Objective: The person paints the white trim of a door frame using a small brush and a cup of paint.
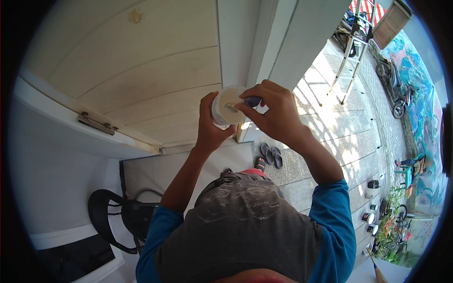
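Note:
My left hand (210, 126) is wrapped around a round whitish tub (215, 112), holding it up in front of the door frame. Cream-coloured paint (225, 100) shows inside the tub. From the right, my right hand (277, 109) grips a paintbrush (253, 101) by its dark handle, thumb and fingers closed round it. The bristle end sits within the tub's mouth, at the paint; how deep it dips I cannot tell.
A cream panelled door (155, 89) stands ahead on the left, beside a white frame (238, 42). Behind my left arm is a black chair (138, 218). Sandals (271, 155) lie near my feet. Outside are a ladder (350, 63), a motorbike (391, 87), paint cans (369, 218) and a seated person (417, 165).

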{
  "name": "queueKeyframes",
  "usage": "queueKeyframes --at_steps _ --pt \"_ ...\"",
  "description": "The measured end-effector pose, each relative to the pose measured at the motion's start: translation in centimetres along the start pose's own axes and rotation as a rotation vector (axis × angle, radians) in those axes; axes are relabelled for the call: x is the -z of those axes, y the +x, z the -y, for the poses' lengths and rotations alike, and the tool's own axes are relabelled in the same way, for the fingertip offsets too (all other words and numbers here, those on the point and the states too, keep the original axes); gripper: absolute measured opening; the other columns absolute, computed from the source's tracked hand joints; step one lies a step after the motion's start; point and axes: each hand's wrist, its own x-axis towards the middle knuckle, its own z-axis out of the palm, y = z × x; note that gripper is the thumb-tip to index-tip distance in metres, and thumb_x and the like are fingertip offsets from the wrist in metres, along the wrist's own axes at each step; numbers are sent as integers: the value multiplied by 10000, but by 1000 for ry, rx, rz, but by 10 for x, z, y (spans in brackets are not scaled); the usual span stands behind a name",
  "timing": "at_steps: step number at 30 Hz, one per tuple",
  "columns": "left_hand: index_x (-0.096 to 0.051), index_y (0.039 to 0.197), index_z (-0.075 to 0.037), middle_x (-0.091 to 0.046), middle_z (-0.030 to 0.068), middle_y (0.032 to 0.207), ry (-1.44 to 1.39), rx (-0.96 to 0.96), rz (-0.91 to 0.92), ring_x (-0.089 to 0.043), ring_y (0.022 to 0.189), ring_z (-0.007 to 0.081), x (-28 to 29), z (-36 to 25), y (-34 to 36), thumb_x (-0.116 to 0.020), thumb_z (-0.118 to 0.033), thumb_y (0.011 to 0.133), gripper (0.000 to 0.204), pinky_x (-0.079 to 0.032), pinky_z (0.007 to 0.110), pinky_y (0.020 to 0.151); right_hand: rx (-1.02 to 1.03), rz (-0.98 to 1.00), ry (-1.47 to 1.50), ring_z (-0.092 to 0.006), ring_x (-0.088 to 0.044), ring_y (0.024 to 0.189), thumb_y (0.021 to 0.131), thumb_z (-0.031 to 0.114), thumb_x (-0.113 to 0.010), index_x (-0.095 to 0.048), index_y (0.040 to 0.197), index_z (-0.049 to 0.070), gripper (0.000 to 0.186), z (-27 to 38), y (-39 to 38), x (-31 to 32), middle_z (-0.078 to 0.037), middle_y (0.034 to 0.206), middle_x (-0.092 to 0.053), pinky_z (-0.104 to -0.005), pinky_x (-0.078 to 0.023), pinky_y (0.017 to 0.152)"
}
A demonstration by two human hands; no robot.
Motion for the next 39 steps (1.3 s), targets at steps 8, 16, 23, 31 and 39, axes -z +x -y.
queueKeyframes --at_steps 8,16,23,31,39 --pt "-390 1412 -43 -490 121 1292 33 -39 31 -545 1210 241 -11 6 8 -832 -68 675 860 -470 400 1042 -39 -19 -25 -263 -696 694 841 227 -808 -740 889 56 190 -1 -8 8 -83 813 -690 -385 -550 648" --pt "-391 1442 -40 -441 154 1317 0 -9 67 -484 1258 327 -31 15 -6 -851 -77 624 939 -413 445 1089 59 -30 -97 -220 -686 663 812 139 -839 -758 924 28 177 -9 -19 13 -94 791 -675 -332 -547 599" --pt "-392 1436 -38 -448 158 1312 59 -37 34 -491 1254 331 -38 11 -7 -871 -106 625 944 -424 450 1076 106 -35 -96 -218 -686 673 824 158 -828 -767 931 46 166 -15 -20 19 -92 791 -680 -333 -554 614" --pt "-407 1420 -38 -458 159 1297 82 -29 -23 -507 1237 327 -60 -1 -2 -873 -115 632 919 -428 446 1071 39 34 -20 -212 -666 657 825 177 -832 -769 954 49 193 -24 -20 43 -96 808 -687 -319 -550 626" --pt "-411 1417 -43 -458 155 1303 27 -4 -50 -502 1244 331 -98 -18 -4 -879 -111 639 910 -425 446 1077 42 90 46 -235 -681 680 831 168 -814 -753 936 51 168 -42 -27 92 -92 811 -701 -348 -550 646"
